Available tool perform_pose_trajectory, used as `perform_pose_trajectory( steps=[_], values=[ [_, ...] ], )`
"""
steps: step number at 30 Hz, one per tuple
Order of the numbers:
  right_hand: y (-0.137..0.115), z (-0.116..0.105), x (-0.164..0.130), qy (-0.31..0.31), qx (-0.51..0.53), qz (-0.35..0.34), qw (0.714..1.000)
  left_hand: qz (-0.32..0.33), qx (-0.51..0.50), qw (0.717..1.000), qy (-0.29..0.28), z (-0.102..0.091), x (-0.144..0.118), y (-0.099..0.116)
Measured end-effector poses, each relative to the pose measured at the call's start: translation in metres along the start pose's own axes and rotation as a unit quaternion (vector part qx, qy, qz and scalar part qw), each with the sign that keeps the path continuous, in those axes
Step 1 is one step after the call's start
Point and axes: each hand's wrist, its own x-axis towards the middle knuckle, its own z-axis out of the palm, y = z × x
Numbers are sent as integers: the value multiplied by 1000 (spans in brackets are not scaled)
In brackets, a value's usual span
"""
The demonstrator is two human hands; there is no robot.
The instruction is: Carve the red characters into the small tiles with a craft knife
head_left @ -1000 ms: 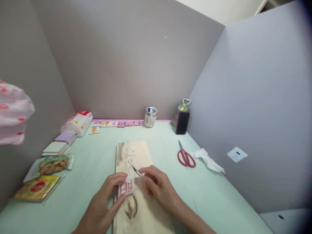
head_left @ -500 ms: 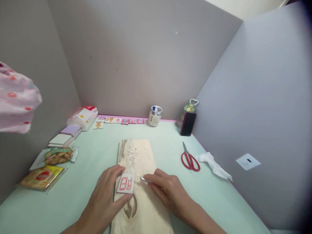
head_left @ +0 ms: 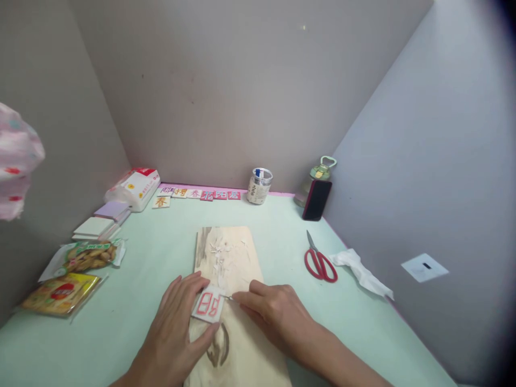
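Reference: the clock face is centred on the workpiece, with 12 o'clock pointing away from the wearer.

Workpiece: a small white tile [head_left: 208, 305] bearing red line markings. It sits over the wooden board [head_left: 245, 338], slightly rotated; whether its underside rests flat cannot be determined.

Left hand [head_left: 171, 320]: positioned at 8 o'clock, gripping the tile, with the thumb at the near edge and the fingers at the far left corner.

Right hand [head_left: 274, 312]: positioned at 3 o'clock, closed around a slim metal tool [head_left: 228, 298]. The tool's exposed end points at 9 o'clock and reaches the tile's right edge near the far corner; actual contact cannot be confirmed.

Debris: pale shavings [head_left: 218, 259] lie on the board at 12 o'clock.

Surrounding items:
- 12 o'clock, at the back of the table: a row of character tiles [head_left: 207, 195].
- 1 o'clock: a labelled can [head_left: 259, 189].
- Between 1 and 2 o'clock: an upright, leaning phone [head_left: 317, 200], partly covering a green bottle [head_left: 320, 173].
- 2 o'clock: red-handled scissors [head_left: 321, 264], near a crumpled white tissue [head_left: 362, 274].
- 9 o'clock: a yellow packet [head_left: 60, 293].
- 10 o'clock: stacked blank pieces [head_left: 93, 227].
- 11 o'clock: a tissue pack [head_left: 135, 188].
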Motion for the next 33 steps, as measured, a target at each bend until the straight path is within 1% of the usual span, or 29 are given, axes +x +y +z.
perform_pose_trajectory(
  steps=[3,7,10,13,15,16,18,21,24,27,29,31,33],
  values=[
    [-1,-2,3,-23,-19,-2,1000,-5,-3,1000,-8,1,-1,-1],
    [-1,-12,9,-64,-50,-23,996,-10,-9,1000,-18,2,-2,-3],
    [-7,-14,10,-66,-82,-46,993,-9,-12,1000,-18,1,-1,-3],
    [-20,-6,5,-10,-134,-65,989,-3,-15,1000,-7,1,0,-1],
    [-29,1,-1,54,-169,-77,981,1,-17,1000,-1,1,0,0],
    [-32,5,-4,83,-181,-75,977,-1,-19,1000,-1,1,0,1],
    [-37,11,-9,117,-188,-70,973,-15,-25,1000,-5,2,-1,2],
    [-35,17,-16,127,-166,-67,976,-45,-40,998,-5,2,-2,1],
    [-29,20,-17,124,-134,-63,981,-57,-50,997,-5,2,-1,1],
    [-23,19,-14,96,-87,-42,991,-61,-52,997,-5,0,2,2],
    [-20,17,-13,66,-38,-12,997,-64,-51,997,-4,-1,4,3],
    [-17,13,-12,41,5,15,999,-66,-51,996,-9,-2,4,3],
    [-14,11,-13,28,32,25,999,-71,-54,996,-14,-3,4,2]
  ],
)
